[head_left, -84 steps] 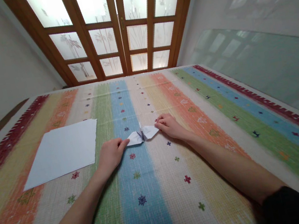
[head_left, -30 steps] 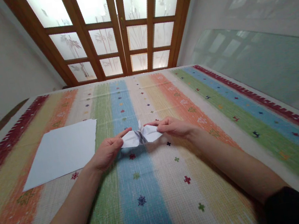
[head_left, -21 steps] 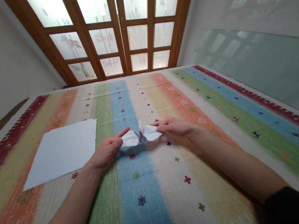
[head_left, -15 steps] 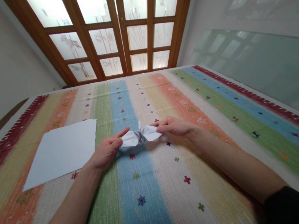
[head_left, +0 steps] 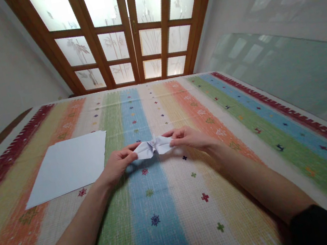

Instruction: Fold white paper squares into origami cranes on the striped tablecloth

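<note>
At the centre of the frame, a folded paper [head_left: 147, 150] stretches between two hands, its left and right flaps spread like wings from a creased middle. The left grip [head_left: 119, 163] pinches the left flap, thumb on the near side and index finger along the far upper edge. The right grip [head_left: 185, 137] pinches the right flap in a like way, thumb in front and index finger reaching behind it. The paper thus lies directly between the two grips, touching both, with its pleated middle bare of fingers and a small point standing up from it. Shadow falls below; whether its underside touches the cloth [head_left: 194, 206] I cannot tell.

The striped cloth covers the counter, and the paper sits over where a blue stripe meets a white one. Left of centre in the frame, white sheets [head_left: 70, 166] lie flat with slightly uneven edges, near the left hand and wrist. A dark sleeve [head_left: 317, 226] shows at lower right. At the top centre stand wooden doors [head_left: 129, 44] with frosted panes.
</note>
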`<control>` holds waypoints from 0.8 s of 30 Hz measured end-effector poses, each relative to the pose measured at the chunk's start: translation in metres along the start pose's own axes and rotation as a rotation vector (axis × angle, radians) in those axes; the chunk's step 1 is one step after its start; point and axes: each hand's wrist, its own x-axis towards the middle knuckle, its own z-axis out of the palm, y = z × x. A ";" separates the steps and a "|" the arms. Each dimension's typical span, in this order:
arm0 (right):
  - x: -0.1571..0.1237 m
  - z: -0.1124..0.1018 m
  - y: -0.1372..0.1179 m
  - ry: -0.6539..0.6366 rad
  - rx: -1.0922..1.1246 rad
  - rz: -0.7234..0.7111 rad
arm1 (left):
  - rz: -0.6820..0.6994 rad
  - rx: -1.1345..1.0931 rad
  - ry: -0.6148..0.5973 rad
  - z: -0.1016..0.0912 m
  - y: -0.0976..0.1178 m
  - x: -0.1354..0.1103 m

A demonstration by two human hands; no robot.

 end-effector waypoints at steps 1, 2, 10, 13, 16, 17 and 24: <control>0.000 0.000 -0.001 0.026 -0.049 -0.023 | 0.019 0.031 0.015 0.001 0.000 0.000; -0.001 0.000 -0.001 0.049 -0.104 -0.044 | 0.037 0.066 0.024 0.001 0.001 0.000; 0.002 -0.008 0.007 0.222 -0.584 -0.365 | 0.431 0.501 0.223 -0.006 -0.003 0.005; 0.002 -0.010 0.007 0.322 -0.727 -0.516 | 0.717 0.705 0.312 -0.008 -0.002 0.003; -0.002 -0.010 0.003 0.455 -0.843 -0.578 | 0.907 0.836 0.401 -0.007 0.002 -0.002; -0.004 -0.009 0.001 0.491 -0.881 -0.573 | 0.936 0.862 0.418 -0.007 0.002 -0.003; -0.012 -0.003 0.001 0.652 -1.027 -0.500 | 0.790 0.838 0.517 -0.012 -0.004 -0.011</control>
